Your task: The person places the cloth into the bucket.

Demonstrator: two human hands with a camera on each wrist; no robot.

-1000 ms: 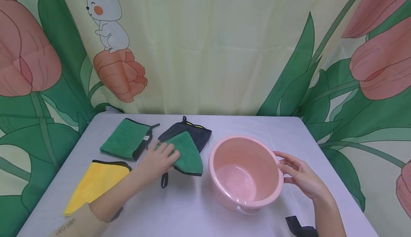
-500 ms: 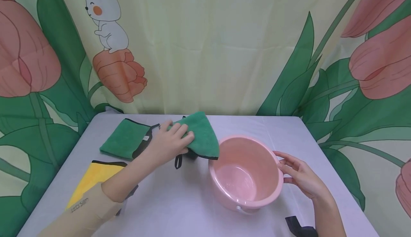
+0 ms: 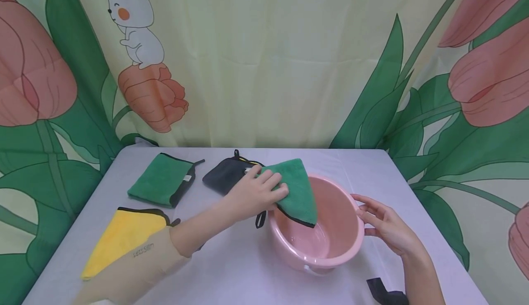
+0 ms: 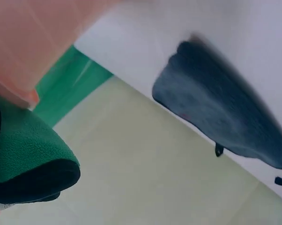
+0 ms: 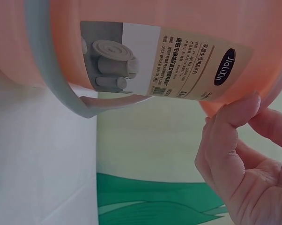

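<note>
My left hand (image 3: 258,192) grips a folded green cloth (image 3: 295,190) with dark edging and a hanging loop. The cloth overlaps the left part of the pink bucket's mouth, and the bucket (image 3: 285,252) stands upright on the table. My right hand (image 3: 386,224) holds the bucket's right rim between thumb and fingers. In the right wrist view, the thumb (image 5: 244,108) presses on the bucket near its printed label (image 5: 178,65). The left wrist view shows the green cloth (image 4: 28,145) at the left, its gripped part out of sight.
Behind my left hand lies a folded dark cloth (image 3: 223,174). Another green cloth (image 3: 161,181) lies at the back left, and a yellow cloth (image 3: 124,234) is partly behind my left sleeve (image 3: 144,263). A black object (image 3: 386,293) sits by my right wrist. A printed curtain (image 3: 264,66) hangs behind the table.
My left hand has lifted the green cloth off the dark cloth and carried it right, over the bucket's left side. The dark cloth shows again. My right hand and the bucket have stayed put.
</note>
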